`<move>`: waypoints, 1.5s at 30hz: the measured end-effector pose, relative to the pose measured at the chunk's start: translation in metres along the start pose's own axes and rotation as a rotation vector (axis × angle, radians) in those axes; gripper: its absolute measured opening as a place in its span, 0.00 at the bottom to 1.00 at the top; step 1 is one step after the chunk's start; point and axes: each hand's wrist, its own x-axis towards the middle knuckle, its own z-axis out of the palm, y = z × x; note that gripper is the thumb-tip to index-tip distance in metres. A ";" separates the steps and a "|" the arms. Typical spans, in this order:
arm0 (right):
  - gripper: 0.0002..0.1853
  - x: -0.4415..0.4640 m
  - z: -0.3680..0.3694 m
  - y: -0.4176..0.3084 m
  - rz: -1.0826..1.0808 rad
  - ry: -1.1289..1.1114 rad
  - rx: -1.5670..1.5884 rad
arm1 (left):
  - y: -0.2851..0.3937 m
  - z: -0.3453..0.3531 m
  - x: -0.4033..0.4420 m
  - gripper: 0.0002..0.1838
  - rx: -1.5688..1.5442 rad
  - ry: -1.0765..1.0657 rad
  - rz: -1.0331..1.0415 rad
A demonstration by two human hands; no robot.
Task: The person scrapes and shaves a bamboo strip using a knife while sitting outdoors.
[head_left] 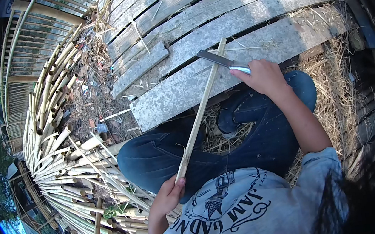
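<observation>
My left hand [168, 197] is closed around the near end of a long, pale bamboo strip [200, 112]. The strip slants away from me over my crossed legs, and its far end reaches over the front grey plank [171, 98]. A small sliver stands up from it just ahead of my left fingers. My right hand [260, 77] grips the handle of a knife [216, 58] with a broad, dark blade. That blade lies across the strip near its far end; whether it cuts into the bamboo I cannot tell.
Weathered planks [227, 17] form a low platform in front of me. Many cut bamboo poles [70, 162] are heaped on the left, beside a bamboo fence [36, 46]. Straw-like shavings [333, 100] cover the ground on the right. A short loose board [140, 69] rests on the platform's left side.
</observation>
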 end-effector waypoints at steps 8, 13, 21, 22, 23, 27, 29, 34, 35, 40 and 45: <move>0.41 0.004 -0.010 0.004 0.120 -0.031 -0.015 | -0.005 0.000 0.000 0.19 -0.014 -0.007 -0.009; 0.41 -0.013 -0.003 -0.020 -0.083 -0.072 -0.065 | 0.004 -0.003 -0.004 0.18 -0.092 -0.039 -0.070; 0.41 -0.004 -0.011 -0.009 -0.053 -0.031 -0.133 | 0.003 -0.001 -0.004 0.17 -0.108 -0.023 -0.059; 0.41 -0.010 -0.012 -0.018 -0.073 -0.125 -0.127 | 0.008 -0.002 -0.005 0.17 -0.121 -0.035 -0.089; 0.41 -0.011 -0.006 -0.017 -0.088 -0.152 -0.114 | 0.011 -0.002 -0.005 0.17 -0.135 -0.050 -0.117; 0.40 0.014 -0.020 0.009 0.125 -0.039 -0.071 | -0.003 -0.002 -0.002 0.17 -0.160 -0.049 -0.103; 0.40 0.008 -0.010 0.003 0.045 0.000 -0.047 | -0.005 -0.001 -0.001 0.17 -0.130 -0.031 -0.072; 0.41 0.002 -0.016 -0.004 -0.025 -0.076 -0.126 | 0.005 -0.002 0.000 0.18 -0.102 -0.037 -0.114; 0.41 0.009 -0.020 0.003 0.025 -0.018 -0.119 | 0.003 -0.001 -0.002 0.18 -0.073 -0.023 -0.103; 0.42 -0.001 -0.014 -0.009 -0.029 -0.062 -0.144 | -0.001 -0.002 -0.002 0.18 -0.079 -0.018 -0.061; 0.41 0.018 -0.026 0.011 0.122 -0.020 -0.078 | 0.003 0.000 -0.002 0.18 -0.089 -0.023 -0.126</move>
